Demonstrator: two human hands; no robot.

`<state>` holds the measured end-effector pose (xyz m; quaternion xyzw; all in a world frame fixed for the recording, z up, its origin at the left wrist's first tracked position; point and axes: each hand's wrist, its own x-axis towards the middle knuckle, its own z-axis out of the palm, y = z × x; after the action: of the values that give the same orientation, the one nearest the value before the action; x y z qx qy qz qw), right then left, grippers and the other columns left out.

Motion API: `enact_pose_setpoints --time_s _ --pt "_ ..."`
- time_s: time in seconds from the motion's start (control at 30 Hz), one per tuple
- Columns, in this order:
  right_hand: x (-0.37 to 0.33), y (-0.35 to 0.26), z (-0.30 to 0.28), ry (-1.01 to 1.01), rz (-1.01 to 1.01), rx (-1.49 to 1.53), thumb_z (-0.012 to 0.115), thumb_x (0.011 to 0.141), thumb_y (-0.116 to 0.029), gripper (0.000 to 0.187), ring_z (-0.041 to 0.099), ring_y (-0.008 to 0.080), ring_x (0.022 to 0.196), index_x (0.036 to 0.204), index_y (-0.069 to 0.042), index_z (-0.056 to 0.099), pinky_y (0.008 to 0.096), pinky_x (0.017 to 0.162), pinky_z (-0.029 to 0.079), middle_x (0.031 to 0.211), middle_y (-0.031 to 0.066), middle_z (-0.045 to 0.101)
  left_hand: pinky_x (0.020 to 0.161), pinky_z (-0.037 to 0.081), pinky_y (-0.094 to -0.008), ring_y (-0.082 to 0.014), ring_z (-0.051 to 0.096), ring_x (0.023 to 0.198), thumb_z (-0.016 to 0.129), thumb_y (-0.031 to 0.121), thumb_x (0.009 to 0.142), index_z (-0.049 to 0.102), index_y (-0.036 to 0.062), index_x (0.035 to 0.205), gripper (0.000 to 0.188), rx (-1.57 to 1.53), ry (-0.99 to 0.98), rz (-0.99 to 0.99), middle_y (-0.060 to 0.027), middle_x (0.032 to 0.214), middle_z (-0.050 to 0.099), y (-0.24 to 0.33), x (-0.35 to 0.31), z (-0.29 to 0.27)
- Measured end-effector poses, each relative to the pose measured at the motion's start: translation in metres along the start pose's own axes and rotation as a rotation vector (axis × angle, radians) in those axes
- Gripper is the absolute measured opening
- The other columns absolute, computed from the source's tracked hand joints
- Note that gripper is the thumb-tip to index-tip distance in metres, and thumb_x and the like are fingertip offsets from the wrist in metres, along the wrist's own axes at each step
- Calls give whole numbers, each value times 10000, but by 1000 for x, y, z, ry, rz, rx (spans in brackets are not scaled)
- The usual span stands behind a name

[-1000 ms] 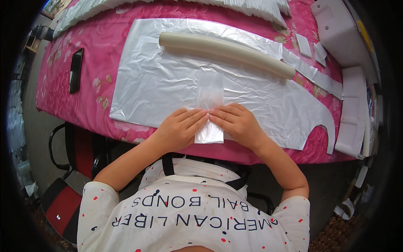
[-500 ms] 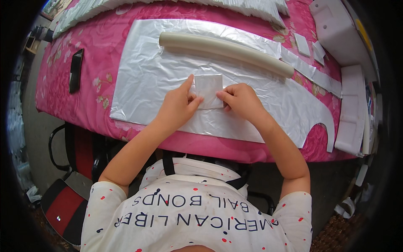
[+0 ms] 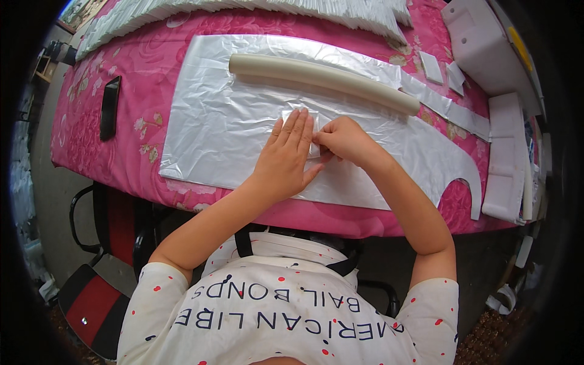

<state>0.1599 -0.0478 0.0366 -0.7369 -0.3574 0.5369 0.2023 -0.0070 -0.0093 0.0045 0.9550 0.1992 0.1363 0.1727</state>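
Observation:
My left hand (image 3: 284,152) lies flat, fingers stretched out, on top of a small folded square of silvery-white plastic film (image 3: 313,150), covering most of it. With fingers pinched together, my right hand (image 3: 342,140) grips the square's right edge. Beneath both hands spreads a large, wrinkled, silvery plastic apron-like sheet (image 3: 210,134), with a curved cutout at its right end. A long cream-coloured tube (image 3: 322,79) rests across the sheet beyond my hands.
Pink flowered cloth (image 3: 79,134) covers the table. A black phone (image 3: 109,108) lies at the left. Long rows of folded white packets (image 3: 243,7) line the far side, and two small white squares (image 3: 431,67) lie at the right near white foam boxes (image 3: 504,152). Red-and-black chairs (image 3: 91,301) stand lower left.
My left hand has moved from pinching the square's left edge to lying flat over it. My right hand stays at the right edge, a little shifted.

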Motion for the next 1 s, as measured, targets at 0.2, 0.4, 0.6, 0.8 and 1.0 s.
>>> enact_pose_setpoints --time_s 0.2,0.4,0.6,0.8,1.0 --pt "-6 2 5 86 -68 -56 648 738 -255 259 582 139 511 650 -12 627 263 466 424 549 57 585 1098 60 -456 -369 103 1355 601 533 712 134 -94 1366 1020 38 9 -20 -260 1435 140 -9 0 15" --pt "-33 9 6 334 -191 -798 687 628 -239 232 603 258 631 715 -27 648 356 592 480 647 129 613 1092 42 -473 -377 59 1359 565 573 732 98 -83 1376 1031 9 31 -3 -268 1441 97 -9 -3 13" --pt "-23 -9 20 536 -765 -810 651 734 -286 431 548 307 963 1065 -22 571 382 837 430 1016 158 585 1081 116 -448 -355 149 1341 631 338 764 102 -20 1403 904 -292 261 -70 -252 1435 138 -14 -45 -19" --pt "31 4 77 536 -865 -742 556 815 -409 672 261 354 1297 1306 10 369 471 1061 182 1365 237 320 804 474 -263 -166 602 938 505 118 899 534 -42 1137 288 -1361 -306 -801 -117 1071 610 -16 -141 -55" --pt "-13 -5 191 253 -882 -386 549 815 -403 689 167 366 1338 1334 -1 338 489 1080 111 1398 244 264 802 486 -285 -195 601 946 467 118 908 520 -24 1130 269 -1605 24 -1386 -126 1070 594 -6 -179 -49"
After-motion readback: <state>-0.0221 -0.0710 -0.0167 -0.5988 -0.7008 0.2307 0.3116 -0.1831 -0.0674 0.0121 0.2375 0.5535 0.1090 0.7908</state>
